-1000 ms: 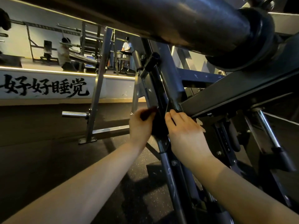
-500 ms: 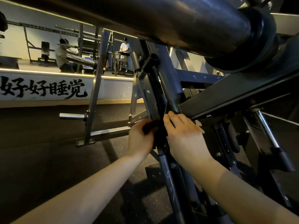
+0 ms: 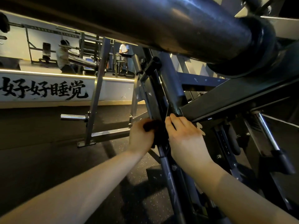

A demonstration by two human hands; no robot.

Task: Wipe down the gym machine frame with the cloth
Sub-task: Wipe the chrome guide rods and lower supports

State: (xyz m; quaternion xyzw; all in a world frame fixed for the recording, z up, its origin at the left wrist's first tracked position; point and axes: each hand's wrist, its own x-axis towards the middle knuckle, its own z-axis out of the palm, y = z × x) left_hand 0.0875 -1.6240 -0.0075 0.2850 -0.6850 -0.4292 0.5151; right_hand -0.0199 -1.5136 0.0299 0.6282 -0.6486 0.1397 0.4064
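Nearest the lens: two bare forearms, reaching up and in from the bottom edge. Curled tight in the left hand, one dark cloth, bunched and pressed against the slanted upright of the gym machine frame, just below its joint with a broad diagonal beam. Laid on the same upright just beside the cloth, the right hand, fingers nearly straight, tips touching the joint, gripping nothing visible. Hard to trace the cloth's lower edge: black fabric on black steel in dim light, possibly running under the right palm.

To the right of the hands, tucked beneath the beam: one perforated adjustment post and one chrome rod ending in a black sleeve. Underfoot, dark speckled rubber floor.

Filling the whole top of the view and blocking everything above: one thick dark bar, seated at the right in one heavy black collar.

Farther left, bolted to the floor, one silver rack with one chrome peg jutting sideways. Behind it, a pale wall band with four brushed black characters under a strip of warm light. Farthest back, partly screened by rack bars and the machine's uprights: two people, one seated person and one standing person, among more equipment.
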